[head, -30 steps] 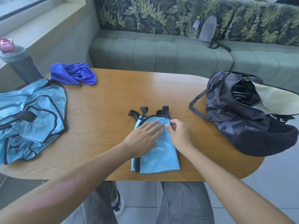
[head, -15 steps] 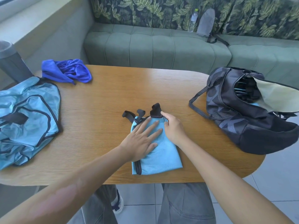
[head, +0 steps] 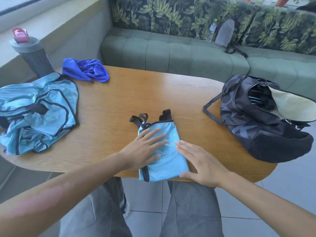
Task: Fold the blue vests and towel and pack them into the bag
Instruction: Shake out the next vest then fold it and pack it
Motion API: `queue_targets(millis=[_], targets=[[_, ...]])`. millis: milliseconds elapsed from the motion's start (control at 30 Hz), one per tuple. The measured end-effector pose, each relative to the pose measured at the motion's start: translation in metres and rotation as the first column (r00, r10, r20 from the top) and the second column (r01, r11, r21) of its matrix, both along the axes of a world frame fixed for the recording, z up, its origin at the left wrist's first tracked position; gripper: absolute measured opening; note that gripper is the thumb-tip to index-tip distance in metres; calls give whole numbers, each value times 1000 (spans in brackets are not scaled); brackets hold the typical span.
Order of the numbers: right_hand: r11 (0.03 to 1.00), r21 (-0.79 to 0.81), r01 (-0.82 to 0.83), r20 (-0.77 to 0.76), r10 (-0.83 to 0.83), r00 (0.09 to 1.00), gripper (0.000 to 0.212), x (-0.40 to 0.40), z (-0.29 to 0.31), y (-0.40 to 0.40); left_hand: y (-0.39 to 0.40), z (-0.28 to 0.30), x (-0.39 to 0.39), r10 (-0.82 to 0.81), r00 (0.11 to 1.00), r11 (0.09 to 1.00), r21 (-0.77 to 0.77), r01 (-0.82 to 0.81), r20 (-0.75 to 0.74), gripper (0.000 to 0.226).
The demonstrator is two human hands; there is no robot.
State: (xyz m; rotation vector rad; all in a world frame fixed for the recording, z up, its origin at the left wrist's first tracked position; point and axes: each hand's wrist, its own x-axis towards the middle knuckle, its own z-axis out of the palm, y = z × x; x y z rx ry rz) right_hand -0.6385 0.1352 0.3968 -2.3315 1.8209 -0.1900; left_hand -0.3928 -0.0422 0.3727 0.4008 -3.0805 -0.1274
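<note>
Blue folded vest (head: pixel 162 149): we have it in a narrow packet at the near edge of the table (head: pixel 171 93), straps pointing away from us.
Left hand (head: pixel 143 151): flat, fingers spread, pressing the packet; gripping nothing.
Right hand (head: pixel 200 164): flat beside the packet's right edge, thumb touching it; holding nothing.
Done: we judge this vest folded, not packed.
Bag (head: pixel 263 117): right end of the table, unzipped; contents unclear.
Left to do: vest pile (head: pixel 35 112) at the table's left end, crumpled towel (head: pixel 85 70) at its far left corner.
</note>
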Motion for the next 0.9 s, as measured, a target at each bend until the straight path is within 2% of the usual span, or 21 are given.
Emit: queue_targets(millis=[100,200,267,400,467,567,667,733,767,833,900], targets=[[992,110,-64,-129,78,989,109,-2,-4,11,5,6,38,-89,995,995,40,91,-34,62],[996,56,-65,-193,75,978,100,3,-21,20,14,8,70,-144,987,986,94,137,72,83],[998,-50,-37,-142,29,989,92,10,-33,26,21,4,78,-124,985,991,60,118,118,91],[968,-250,-7,5,9,1000,64,25,-46,35,39,-11,68,-42,997,986,-159,51,63,96],[952,-305,26,73,-4,997,59,29,-48,38,44,-14,62,-61,998,981,-185,62,12,98],[941,-334,63,158,-10,987,51,29,-46,40,41,-11,60,-105,992,984,-154,93,-68,88],[941,-330,75,197,-9,980,48,30,-44,41,30,-5,59,-105,991,994,-31,102,-89,66],[945,-284,164,317,-69,946,43,34,-40,39,23,0,55,-24,986,990,131,46,-162,41],[942,-230,246,413,-135,901,37,37,-36,39,21,4,52,53,980,971,239,-6,-190,35],[901,-101,422,568,-296,768,20,42,-23,28,15,13,41,227,948,892,438,-110,-224,46],[836,48,546,666,-434,607,8,46,-14,11,10,21,27,340,906,834,527,-166,-253,37]])
